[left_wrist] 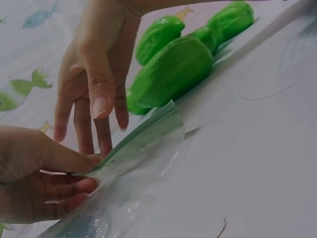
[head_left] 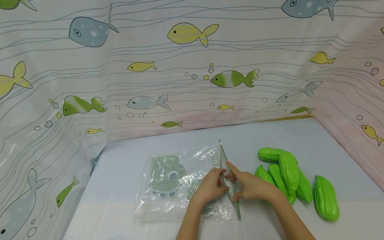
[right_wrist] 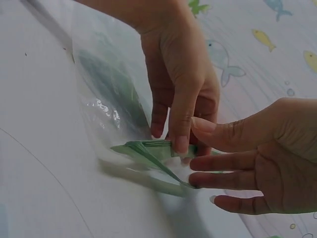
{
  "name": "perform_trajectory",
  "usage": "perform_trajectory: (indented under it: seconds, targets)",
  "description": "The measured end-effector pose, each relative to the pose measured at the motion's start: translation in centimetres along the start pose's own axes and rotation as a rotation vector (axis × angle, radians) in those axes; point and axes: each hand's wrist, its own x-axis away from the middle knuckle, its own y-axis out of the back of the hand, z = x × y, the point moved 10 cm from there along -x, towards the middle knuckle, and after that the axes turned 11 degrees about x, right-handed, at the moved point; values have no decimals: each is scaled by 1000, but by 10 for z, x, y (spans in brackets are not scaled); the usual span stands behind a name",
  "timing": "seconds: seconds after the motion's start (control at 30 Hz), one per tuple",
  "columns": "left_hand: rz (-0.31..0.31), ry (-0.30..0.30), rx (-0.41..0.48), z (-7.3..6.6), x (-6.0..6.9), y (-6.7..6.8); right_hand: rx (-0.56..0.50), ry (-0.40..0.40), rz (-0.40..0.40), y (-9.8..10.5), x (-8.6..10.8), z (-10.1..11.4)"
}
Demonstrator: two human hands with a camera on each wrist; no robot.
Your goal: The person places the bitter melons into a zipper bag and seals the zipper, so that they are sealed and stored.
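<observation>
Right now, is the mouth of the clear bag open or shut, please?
The bag is open, at least partly: its green edges spread apart between the left hand and the right hand.

Plastic bag [head_left: 192,160]: clear, colourless film, white glints
Bag's edge strip [left_wrist: 137,131]: muted green, darker along the rim
Printed figure [head_left: 163,171] on the bag: soft grey-green, pale outline, blue-grey and white eye, blue-grey toes rimmed in white
Piled vegetables [head_left: 289,173]: bright glossy green, pale highlights
Lone vegetable [head_left: 326,198]: same bright green
Table [head_left: 120,180]: pale blue-white, 1 faint blue print [head_left: 117,237] at the near edge
Backdrop [head_left: 186,90]: off-white, pink toward the bottom and right, thin wavy grey-blue lines
Fish prints [head_left: 186,33]: plain or striped yellow, green with white bands, grey-blue with pale spots
</observation>
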Motion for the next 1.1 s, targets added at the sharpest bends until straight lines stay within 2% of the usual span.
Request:
perform_trajectory:
  seconds: [0.17,0.27,0.43,0.63,0.77,0.87,1.1]
  targets:
    - [-53,-13,16,0,-1,6,6,-25,5,-1,0,-2]
    - [-59,-9,17,1,-1,7,6,-45,0,0,1,-3]
    - [1,26,80,5,1,2,1,-75,-3,0,1,-6]
    - [65,54,227,11,3,-5,6,-72,5,-1,2,-8]
    - [76,49,322,13,5,-6,-2,-73,18,-3,2,-10]
    - [73,37,356,12,6,-5,-7,-87,24,-4,3,-12]
    - [62,69,437,17,8,-8,-4,-70,18,-3,4,-10]
